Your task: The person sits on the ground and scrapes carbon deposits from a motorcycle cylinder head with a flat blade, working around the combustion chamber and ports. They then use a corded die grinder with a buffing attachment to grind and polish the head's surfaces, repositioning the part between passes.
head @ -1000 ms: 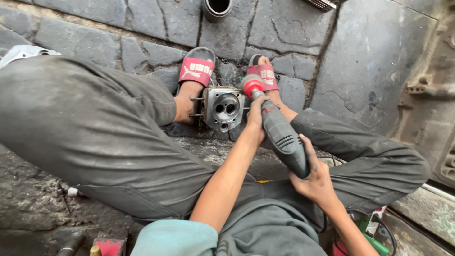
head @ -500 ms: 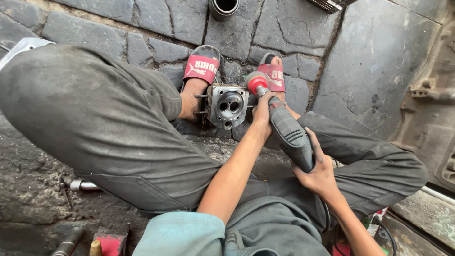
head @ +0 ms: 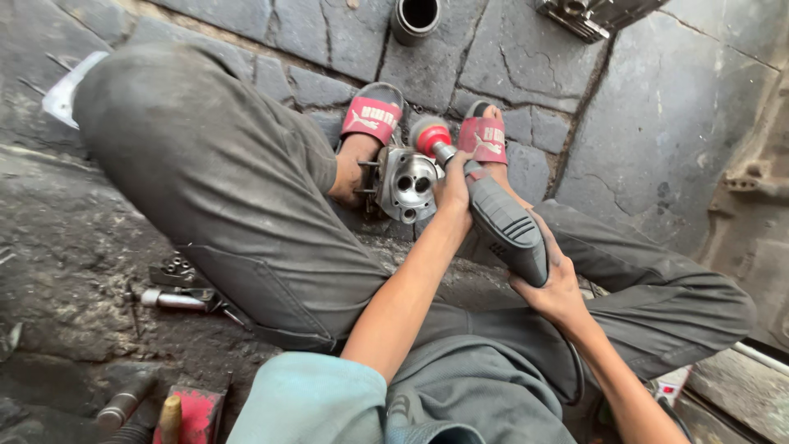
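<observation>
I sit on the ground with a metal engine cylinder head [head: 404,182] clamped between my feet in red slide sandals [head: 374,115]. A dark grey power grinder [head: 500,222] with a red abrasive tip [head: 431,136] points at the cylinder head. My left hand [head: 451,191] grips the front neck of the grinder, just right of the part. My right hand [head: 552,284] holds the tool's rear body. My grey trouser legs frame the work on both sides.
A metal pipe end [head: 415,16] stands at the top on the stone paving, with a metal part [head: 588,15] to its right. Loose tools [head: 177,292] lie by my left thigh. A red tool [head: 193,411] and handles sit bottom left.
The view has shifted slightly, and my left knee sits higher in the frame. Both hands keep the same hold on the grinder at the cylinder head.
</observation>
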